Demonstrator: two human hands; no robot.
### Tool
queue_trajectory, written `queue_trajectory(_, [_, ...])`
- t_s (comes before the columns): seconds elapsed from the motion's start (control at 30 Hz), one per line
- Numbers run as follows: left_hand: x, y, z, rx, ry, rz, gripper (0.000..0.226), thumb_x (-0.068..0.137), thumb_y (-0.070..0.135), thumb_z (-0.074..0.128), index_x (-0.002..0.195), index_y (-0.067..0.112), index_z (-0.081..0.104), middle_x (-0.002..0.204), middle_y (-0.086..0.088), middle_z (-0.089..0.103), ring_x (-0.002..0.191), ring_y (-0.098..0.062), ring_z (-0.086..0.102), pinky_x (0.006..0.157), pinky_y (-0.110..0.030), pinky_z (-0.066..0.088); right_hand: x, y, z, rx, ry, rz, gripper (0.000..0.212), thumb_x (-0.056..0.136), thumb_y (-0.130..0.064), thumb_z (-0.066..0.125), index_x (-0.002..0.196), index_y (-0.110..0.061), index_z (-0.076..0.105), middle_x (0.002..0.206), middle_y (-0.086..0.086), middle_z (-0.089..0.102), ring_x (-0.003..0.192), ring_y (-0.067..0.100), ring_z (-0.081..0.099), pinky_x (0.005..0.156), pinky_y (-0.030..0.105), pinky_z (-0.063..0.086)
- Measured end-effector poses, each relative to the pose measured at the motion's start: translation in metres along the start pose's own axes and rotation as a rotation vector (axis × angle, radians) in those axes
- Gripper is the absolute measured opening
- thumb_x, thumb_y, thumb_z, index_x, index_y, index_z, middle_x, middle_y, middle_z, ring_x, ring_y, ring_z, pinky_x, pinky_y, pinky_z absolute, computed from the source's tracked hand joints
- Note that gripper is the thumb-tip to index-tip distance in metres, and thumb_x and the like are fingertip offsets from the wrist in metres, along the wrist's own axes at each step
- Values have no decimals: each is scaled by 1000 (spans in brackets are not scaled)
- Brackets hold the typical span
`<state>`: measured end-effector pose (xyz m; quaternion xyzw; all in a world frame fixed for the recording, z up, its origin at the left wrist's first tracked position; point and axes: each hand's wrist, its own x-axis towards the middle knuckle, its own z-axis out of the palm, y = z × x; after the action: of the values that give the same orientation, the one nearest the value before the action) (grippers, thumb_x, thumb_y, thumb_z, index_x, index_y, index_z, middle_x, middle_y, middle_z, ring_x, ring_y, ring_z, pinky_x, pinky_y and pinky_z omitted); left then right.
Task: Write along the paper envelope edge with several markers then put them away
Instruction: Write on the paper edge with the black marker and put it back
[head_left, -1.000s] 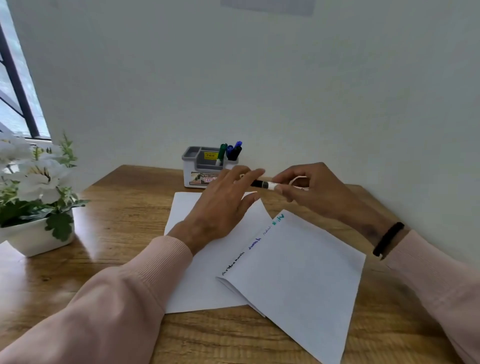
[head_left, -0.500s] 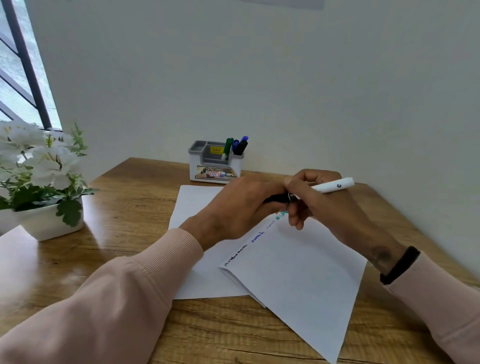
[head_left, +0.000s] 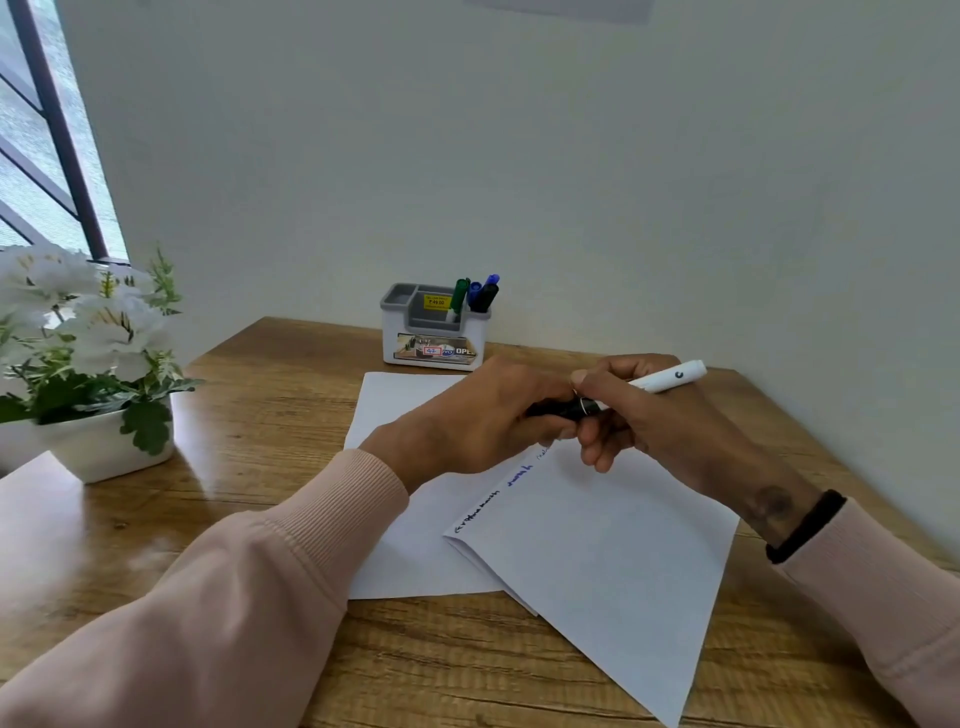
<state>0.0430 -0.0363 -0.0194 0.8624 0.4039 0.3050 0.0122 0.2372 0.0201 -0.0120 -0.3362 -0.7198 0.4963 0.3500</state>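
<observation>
A white paper envelope (head_left: 613, 551) lies tilted on the wooden table, with short lines of writing along its upper left edge. Both hands meet just above its top corner. My right hand (head_left: 639, 415) is closed around a white marker (head_left: 670, 376) whose rear end points up and to the right. My left hand (head_left: 488, 415) grips the marker's black cap (head_left: 563, 408) at the other end. A white and grey holder (head_left: 434, 338) at the back of the table carries a green, a blue and a black marker (head_left: 475, 293).
A plain white sheet (head_left: 400, 405) lies under the envelope and my left hand. A white pot of white flowers (head_left: 88, 364) stands at the left. The wall runs close behind the holder and along the table's right side (head_left: 852, 467).
My hands came down from near the holder to the envelope's top corner. The marker swung so its white end points up right. My left fingers, loose before, have closed on the black cap.
</observation>
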Motion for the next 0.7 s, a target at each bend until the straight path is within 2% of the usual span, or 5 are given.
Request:
queue_trajectory(0.13, [0,-2,3,133,93,-49,4,98,22,66,101,24,66,81,30,50,74,11,51,66,-6,33,2,5,5,-61,124,-89,35,99,-26,72,87,6,70,64,17,70,53,31,68,52,36,55])
queue_trajectory(0.27, [-3,-3,3,235,114,-41,8,97,26,67,103,25,71,87,25,62,75,5,44,67,-3,31,-1,7,11,-123,136,-142,32,99,-24,72,77,-2,76,63,14,72,53,25,70,51,34,57])
queue_trajectory(0.4, [-7,-3,0,202,66,27,4,95,15,69,99,17,71,73,36,38,80,28,44,68,4,30,-2,8,12,-101,74,-74,29,101,-21,69,77,-9,79,68,17,74,57,29,71,55,36,58])
queue_trajectory(0.53, [-9,-5,4,225,17,9,8,99,24,65,102,18,69,76,21,46,63,-3,42,59,-8,29,-4,7,7,-4,12,28,24,100,-18,67,87,-1,77,72,23,73,60,34,71,57,36,58])
queue_trajectory(0.7, [-6,-7,9,229,-81,-63,22,101,34,59,97,15,68,78,2,69,63,-13,52,61,-25,35,-3,6,-1,43,-77,137,31,101,-13,64,106,17,68,74,26,72,61,36,71,58,36,61])
